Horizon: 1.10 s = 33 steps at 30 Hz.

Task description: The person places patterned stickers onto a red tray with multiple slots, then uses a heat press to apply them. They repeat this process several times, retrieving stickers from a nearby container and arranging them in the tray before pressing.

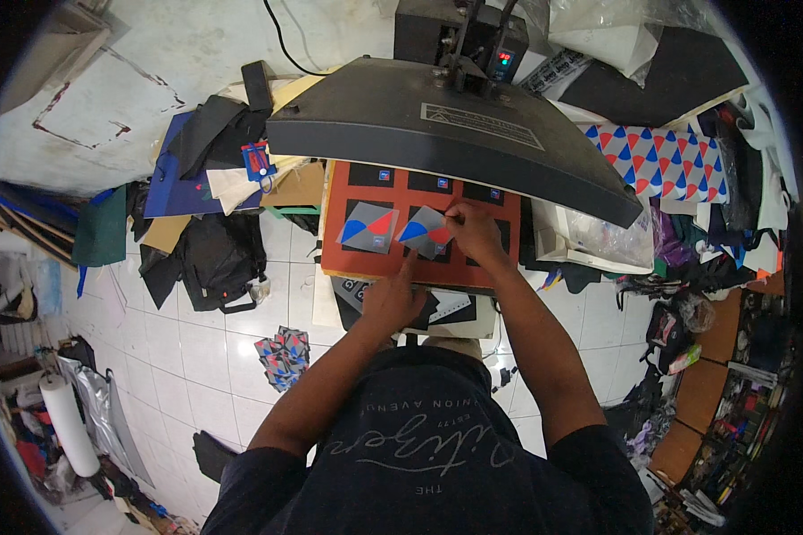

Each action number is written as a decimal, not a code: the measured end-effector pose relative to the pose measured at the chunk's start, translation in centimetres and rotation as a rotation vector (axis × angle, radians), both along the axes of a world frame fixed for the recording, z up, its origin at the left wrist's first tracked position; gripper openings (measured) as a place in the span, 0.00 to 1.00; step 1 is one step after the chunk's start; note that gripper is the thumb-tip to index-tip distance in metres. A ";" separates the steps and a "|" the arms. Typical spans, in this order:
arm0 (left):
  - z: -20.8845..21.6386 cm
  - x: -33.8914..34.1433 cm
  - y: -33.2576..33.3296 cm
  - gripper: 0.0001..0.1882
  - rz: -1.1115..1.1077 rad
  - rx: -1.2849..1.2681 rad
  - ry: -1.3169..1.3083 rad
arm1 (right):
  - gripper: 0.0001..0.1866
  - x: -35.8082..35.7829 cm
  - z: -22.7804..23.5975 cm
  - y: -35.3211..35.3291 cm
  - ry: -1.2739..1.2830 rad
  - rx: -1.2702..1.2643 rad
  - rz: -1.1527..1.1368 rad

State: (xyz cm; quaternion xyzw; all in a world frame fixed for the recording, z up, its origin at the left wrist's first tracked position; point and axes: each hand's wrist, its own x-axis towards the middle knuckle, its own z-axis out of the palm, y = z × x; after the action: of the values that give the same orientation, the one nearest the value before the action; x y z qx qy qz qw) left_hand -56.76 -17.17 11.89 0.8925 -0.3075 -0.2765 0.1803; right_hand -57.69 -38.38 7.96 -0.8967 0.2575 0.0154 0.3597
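Head view: a small grey fabric piece with blue and red shapes [426, 232] is pinched, tilted, by the right hand [475, 234] on an orange press mat [335, 241]; it is pressed by the left hand's [391, 301] pointing finger, beside a matching piece [368, 226].

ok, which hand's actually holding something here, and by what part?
The right hand pinches the upper right corner of a grey, blue and red fabric piece on the orange mat. The left hand only presses a fingertip at its lower edge.

press lid [446, 134] hides orange pad's [366, 260] rear
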 end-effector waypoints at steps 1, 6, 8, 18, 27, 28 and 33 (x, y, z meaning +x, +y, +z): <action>0.0 0.1 -0.1 0.38 0.002 0.013 -0.009 | 0.12 0.0 0.1 0.1 0.011 -0.004 -0.004; -1.0 0.4 -0.7 0.38 -0.021 0.034 -0.010 | 0.11 -0.2 -0.8 -0.2 -0.081 -0.083 0.003; -1.4 0.4 -0.8 0.38 -0.018 0.041 -0.016 | 0.11 -0.2 -0.4 -0.3 -0.112 -0.136 -0.005; -1.4 0.3 -0.9 0.36 -0.015 0.024 -0.054 | 0.09 -4.2 2.4 0.7 -0.177 -0.513 0.201; -1.5 0.4 -0.9 0.35 -0.031 -0.005 -0.075 | 0.15 -5.2 0.6 1.0 -0.185 -0.548 0.212; -1.5 0.4 -0.9 0.35 -0.037 -0.008 -0.075 | 0.15 -5.2 0.3 0.9 -0.194 -0.566 0.213; -1.4 0.4 -0.9 0.34 -0.048 0.029 -0.075 | 0.15 -5.1 0.2 0.9 -0.181 -0.602 0.238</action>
State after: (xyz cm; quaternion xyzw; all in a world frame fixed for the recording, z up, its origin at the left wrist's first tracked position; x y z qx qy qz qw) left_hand -56.40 -18.02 10.46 0.8971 -0.3313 -0.2514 0.1488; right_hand -62.82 -37.51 8.19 -0.9843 0.1108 -0.0990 0.0956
